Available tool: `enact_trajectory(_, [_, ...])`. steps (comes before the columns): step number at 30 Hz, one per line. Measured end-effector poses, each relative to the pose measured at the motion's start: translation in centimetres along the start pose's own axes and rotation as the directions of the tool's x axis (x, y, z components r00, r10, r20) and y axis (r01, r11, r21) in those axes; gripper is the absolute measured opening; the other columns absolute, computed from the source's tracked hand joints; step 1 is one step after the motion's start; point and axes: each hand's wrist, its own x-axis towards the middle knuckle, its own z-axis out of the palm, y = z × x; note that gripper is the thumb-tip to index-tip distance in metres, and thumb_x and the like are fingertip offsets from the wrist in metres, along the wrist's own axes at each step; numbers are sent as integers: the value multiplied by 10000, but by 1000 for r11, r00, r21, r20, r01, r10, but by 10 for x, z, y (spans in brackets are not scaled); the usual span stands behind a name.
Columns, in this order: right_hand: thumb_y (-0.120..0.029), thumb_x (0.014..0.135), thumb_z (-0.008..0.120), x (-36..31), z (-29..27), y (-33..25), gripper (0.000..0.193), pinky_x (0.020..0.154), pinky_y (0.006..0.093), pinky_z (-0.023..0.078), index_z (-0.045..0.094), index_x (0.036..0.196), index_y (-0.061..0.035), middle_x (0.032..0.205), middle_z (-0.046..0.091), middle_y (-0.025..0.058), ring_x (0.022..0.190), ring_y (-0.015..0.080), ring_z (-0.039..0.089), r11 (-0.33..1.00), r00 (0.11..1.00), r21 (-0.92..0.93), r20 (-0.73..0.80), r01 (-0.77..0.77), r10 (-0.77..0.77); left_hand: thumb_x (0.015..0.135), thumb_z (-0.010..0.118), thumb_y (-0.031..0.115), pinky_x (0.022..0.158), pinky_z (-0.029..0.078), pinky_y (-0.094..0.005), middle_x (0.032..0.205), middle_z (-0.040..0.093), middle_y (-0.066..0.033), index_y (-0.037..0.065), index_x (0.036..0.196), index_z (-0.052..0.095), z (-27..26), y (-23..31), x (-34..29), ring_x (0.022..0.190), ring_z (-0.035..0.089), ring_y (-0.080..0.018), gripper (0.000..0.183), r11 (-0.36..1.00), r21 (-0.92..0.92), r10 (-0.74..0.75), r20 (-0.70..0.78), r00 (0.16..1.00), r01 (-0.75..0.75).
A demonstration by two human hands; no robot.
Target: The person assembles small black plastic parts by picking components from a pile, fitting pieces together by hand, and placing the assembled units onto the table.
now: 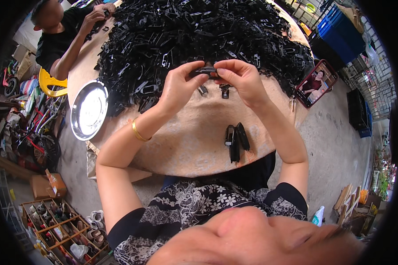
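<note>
My left hand (180, 86) and my right hand (245, 80) meet above the near edge of a large heap. Between them they pinch a narrow black piece (204, 70), thumb against fingers on each side; its exact kind is too small to make out. The heap (185, 35) consists of many small black parts, some with shiny or slotted faces. Just below my fingers, two loose black parts (225, 91) lie on the tan tabletop (185, 132). Closer to me, several longer black pieces (234, 148) rest together near the table's front edge.
A shiny round metal tray (89, 110) sits at the table's left edge. On the right a phone (316, 84) in a red case stands propped up. Across the table at far left, another person's hands (97, 15) handle small parts. A blue crate (340, 33) stands beyond, right.
</note>
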Motion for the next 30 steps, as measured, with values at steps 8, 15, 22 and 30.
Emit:
enact_trajectory(8, [-62,820,624,-4,4,-4,165,624,187,452,629,979,-15,828,636,38,709,57,559,902,983,-403,-28,157,-183,798,650,62,652,457,-180,893,648,-41,-31,1153,546,0,0,0,771,588,-57,382,999,43,38,-131,991,-33])
enact_trajectory(15, [-71,812,635,-3,7,6,181,614,194,458,615,981,-9,795,624,22,699,60,559,939,981,-313,-87,141,-176,804,632,31,663,459,-178,920,639,-38,-14,1156,552,3,1,-1,742,571,-50,364,998,-45,41,-183,982,-50])
enact_trajectory(22, [-143,754,712,7,-3,-7,280,608,207,481,625,975,4,784,636,54,700,96,590,752,918,-562,36,344,-394,827,590,15,729,458,-186,1005,607,-46,-11,1205,510,-5,9,1,812,548,-51,387,985,-133,99,-62,993,-106])
enact_trajectory(30, [-142,787,687,1,-8,-10,210,627,190,463,658,934,4,781,650,36,714,64,580,924,988,-352,92,149,-124,833,594,41,734,475,-203,958,585,-52,-35,1235,459,-15,8,6,811,557,-83,431,916,-398,101,115,988,-47])
